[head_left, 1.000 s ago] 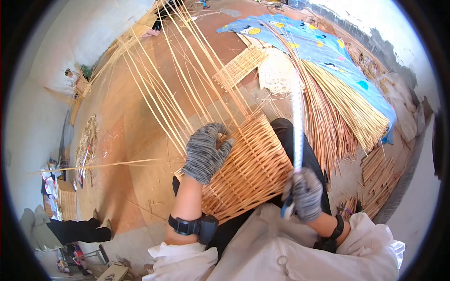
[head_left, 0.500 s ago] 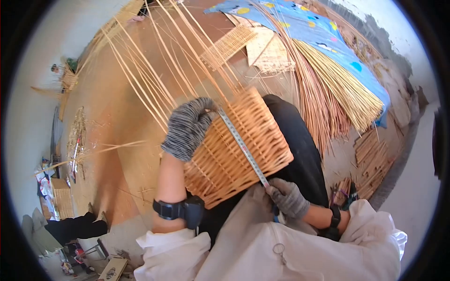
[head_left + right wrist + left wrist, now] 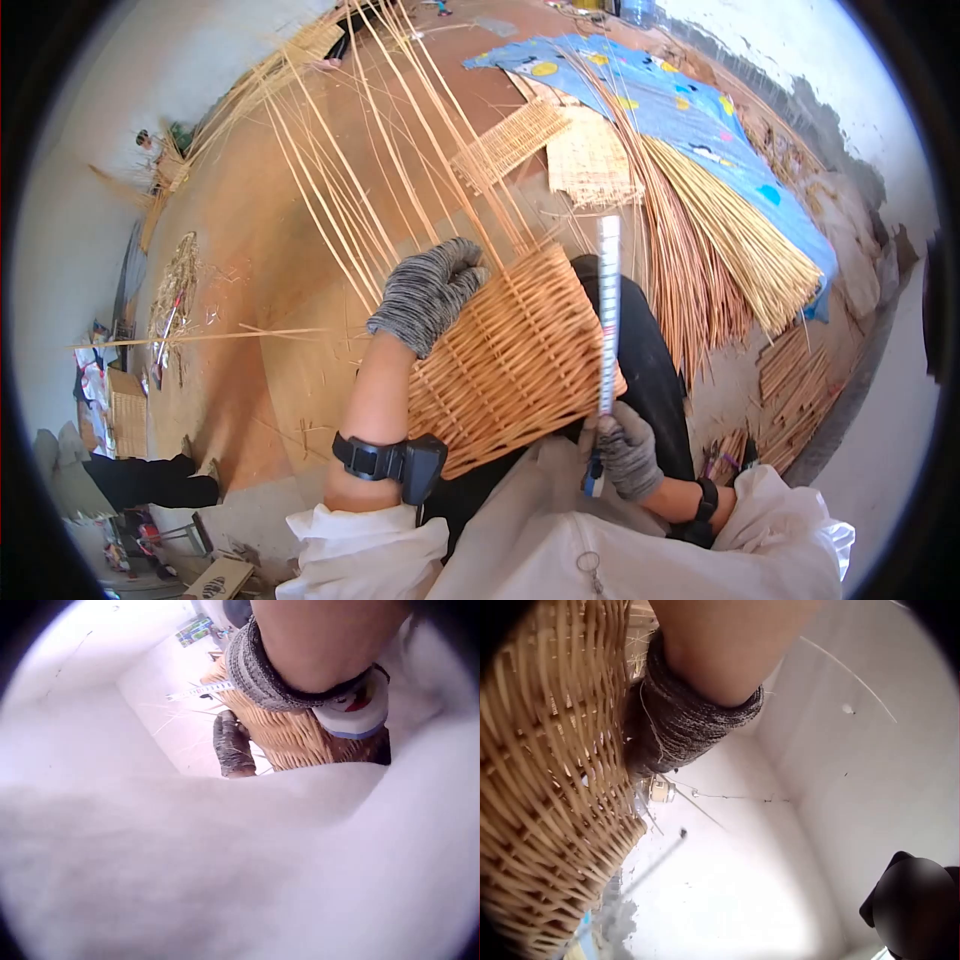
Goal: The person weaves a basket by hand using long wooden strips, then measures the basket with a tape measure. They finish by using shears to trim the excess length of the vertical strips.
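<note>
A woven wicker basket (image 3: 520, 360) rests on the person's lap, long loose strands (image 3: 385, 130) rising from its far edge. At its upper left edge the gloved left hand (image 3: 430, 295) grips the rim, fingertips partly hidden. The gloved right hand (image 3: 627, 452) holds a tape measure (image 3: 595, 475) near the basket's lower right corner. From it the blade (image 3: 609, 300) stands out, its free end above the basket's right side and touching nothing. In the right wrist view, the tape case (image 3: 360, 712) shows below the glove cuff, and the left hand (image 3: 232, 746) is beside the basket.
On the right of the floor lie bundled rods (image 3: 740, 235), a blue patterned cloth (image 3: 660, 90) and short sticks (image 3: 800, 380). Woven panels (image 3: 590, 155) lie beyond the basket. Another person's legs (image 3: 150, 480) show at lower left.
Half a second ago the blade lay diagonally across the basket, its end near the left hand. Now it is lifted off toward the right side. The left hand still grips the edge.
</note>
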`<action>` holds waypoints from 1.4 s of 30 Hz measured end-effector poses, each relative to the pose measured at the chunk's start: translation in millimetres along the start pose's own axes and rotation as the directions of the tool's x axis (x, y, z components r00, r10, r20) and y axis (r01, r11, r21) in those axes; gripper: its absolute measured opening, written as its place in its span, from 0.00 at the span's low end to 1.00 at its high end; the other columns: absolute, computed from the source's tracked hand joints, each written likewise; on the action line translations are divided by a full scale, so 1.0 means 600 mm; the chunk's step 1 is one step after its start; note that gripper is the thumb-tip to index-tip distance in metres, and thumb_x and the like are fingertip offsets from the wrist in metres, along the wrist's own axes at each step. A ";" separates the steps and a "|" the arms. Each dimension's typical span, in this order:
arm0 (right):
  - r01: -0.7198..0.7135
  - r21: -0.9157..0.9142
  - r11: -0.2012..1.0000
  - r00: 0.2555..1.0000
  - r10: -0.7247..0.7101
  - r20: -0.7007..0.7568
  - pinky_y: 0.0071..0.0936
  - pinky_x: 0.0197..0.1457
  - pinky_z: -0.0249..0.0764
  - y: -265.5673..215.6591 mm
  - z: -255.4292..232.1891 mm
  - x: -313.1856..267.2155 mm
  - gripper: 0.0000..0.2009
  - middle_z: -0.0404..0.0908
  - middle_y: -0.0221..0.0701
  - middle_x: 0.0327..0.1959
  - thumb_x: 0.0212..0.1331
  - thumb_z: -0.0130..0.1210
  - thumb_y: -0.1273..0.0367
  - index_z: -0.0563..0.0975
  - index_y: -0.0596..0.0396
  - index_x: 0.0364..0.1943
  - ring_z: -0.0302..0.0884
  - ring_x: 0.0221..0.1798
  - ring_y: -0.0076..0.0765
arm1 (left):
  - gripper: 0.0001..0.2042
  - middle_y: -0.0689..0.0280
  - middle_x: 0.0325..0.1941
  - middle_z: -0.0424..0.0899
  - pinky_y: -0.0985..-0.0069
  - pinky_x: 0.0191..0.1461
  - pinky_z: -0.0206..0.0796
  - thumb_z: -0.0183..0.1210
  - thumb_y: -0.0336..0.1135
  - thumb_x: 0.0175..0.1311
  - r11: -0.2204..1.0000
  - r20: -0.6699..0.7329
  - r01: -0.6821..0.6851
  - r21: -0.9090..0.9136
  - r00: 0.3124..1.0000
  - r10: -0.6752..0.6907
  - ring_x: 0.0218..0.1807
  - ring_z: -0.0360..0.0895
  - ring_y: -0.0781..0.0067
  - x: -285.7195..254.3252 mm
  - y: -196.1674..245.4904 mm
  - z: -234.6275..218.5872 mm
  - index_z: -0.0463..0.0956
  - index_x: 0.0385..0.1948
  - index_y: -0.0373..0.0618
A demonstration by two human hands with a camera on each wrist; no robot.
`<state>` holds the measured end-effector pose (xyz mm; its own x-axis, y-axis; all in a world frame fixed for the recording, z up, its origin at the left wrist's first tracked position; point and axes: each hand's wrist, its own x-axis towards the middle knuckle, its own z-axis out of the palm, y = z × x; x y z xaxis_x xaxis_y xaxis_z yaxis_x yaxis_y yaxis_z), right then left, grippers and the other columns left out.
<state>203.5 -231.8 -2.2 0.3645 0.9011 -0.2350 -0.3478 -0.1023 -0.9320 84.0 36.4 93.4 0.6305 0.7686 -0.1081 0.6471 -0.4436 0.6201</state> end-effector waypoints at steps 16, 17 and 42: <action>-0.387 -0.259 0.885 0.897 0.426 0.117 0.20 0.19 0.69 -0.049 0.023 0.002 0.11 0.76 0.29 0.20 0.66 0.44 0.66 0.74 0.58 0.32 0.72 0.16 0.22 | 0.19 0.58 0.53 0.76 0.65 0.57 0.64 0.59 0.37 0.57 0.842 -0.403 -0.130 0.523 0.833 0.379 0.52 0.73 0.57 -0.086 -0.016 0.051 0.72 0.52 0.46; -0.329 -0.278 0.902 0.918 0.375 0.128 0.20 0.19 0.69 -0.039 0.023 0.005 0.11 0.76 0.29 0.20 0.66 0.44 0.65 0.74 0.58 0.33 0.72 0.17 0.22 | 0.20 0.59 0.53 0.76 0.67 0.57 0.65 0.58 0.36 0.57 0.803 -0.354 -0.174 0.570 0.830 0.431 0.52 0.73 0.58 -0.077 -0.013 0.057 0.72 0.52 0.47; 0.220 0.064 0.973 0.973 -0.214 -0.091 0.17 0.22 0.66 -0.078 -0.037 0.049 0.14 0.74 0.27 0.22 0.59 0.56 0.61 0.75 0.59 0.38 0.69 0.19 0.18 | 0.09 0.66 0.30 0.81 0.67 0.47 0.64 0.63 0.33 0.50 0.812 -0.553 -0.260 0.523 0.622 0.555 0.36 0.76 0.63 -0.068 0.018 0.093 0.82 0.34 0.47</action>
<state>249.6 -209.7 28.7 0.5078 0.8598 -0.0542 -0.3136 0.1259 -0.9412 89.2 -25.7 61.5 0.5138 0.4865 0.7066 0.5859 -0.8007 0.1252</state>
